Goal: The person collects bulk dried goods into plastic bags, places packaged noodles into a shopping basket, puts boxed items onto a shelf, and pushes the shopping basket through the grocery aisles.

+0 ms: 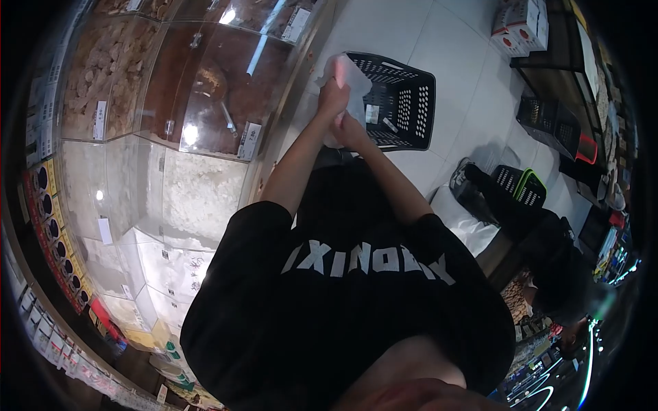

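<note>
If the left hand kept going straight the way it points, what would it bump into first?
Probably the thin white bag that the left hand already grips; beyond it, likely the black basket on the floor, though depth is hard to judge.

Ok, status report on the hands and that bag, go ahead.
Left hand and right hand both gripping thin white plastic bag, held up. Black plastic shopping basket on floor beyond. Nothing between.

Both hands [341,113] on plastic bag [353,79]
</note>
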The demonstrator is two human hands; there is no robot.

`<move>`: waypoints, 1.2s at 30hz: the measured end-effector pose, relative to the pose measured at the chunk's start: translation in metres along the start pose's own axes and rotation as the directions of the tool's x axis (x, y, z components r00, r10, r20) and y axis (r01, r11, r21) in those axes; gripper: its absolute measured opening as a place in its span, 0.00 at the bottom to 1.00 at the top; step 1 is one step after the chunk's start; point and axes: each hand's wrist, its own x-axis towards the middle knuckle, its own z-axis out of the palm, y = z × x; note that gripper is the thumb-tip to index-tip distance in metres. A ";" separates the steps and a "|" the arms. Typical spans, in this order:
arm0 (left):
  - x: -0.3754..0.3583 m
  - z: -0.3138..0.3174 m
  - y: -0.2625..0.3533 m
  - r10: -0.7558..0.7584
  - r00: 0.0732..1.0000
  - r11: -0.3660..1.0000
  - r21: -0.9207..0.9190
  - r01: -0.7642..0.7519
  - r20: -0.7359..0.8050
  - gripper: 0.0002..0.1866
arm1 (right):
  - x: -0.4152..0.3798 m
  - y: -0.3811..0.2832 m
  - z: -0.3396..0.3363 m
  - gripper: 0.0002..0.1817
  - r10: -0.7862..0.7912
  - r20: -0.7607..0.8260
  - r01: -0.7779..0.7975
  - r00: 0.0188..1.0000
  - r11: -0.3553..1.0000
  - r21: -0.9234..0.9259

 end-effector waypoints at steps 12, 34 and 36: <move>-0.104 -0.056 0.048 0.044 0.969 0.897 0.416 -0.145 0.243 0.31 | -0.067 0.055 -0.080 0.22 0.012 0.231 0.009 0.973 0.996 -0.090; -0.003 0.073 0.071 0.347 0.605 0.369 0.489 -0.791 0.716 0.10 | -0.026 0.091 -0.197 0.23 -0.283 -0.055 0.201 0.958 0.792 -0.577; 0.009 0.080 0.070 0.339 0.638 0.357 0.533 -0.767 0.691 0.10 | -0.005 0.085 -0.205 0.20 -0.106 0.071 0.128 0.992 0.848 -0.514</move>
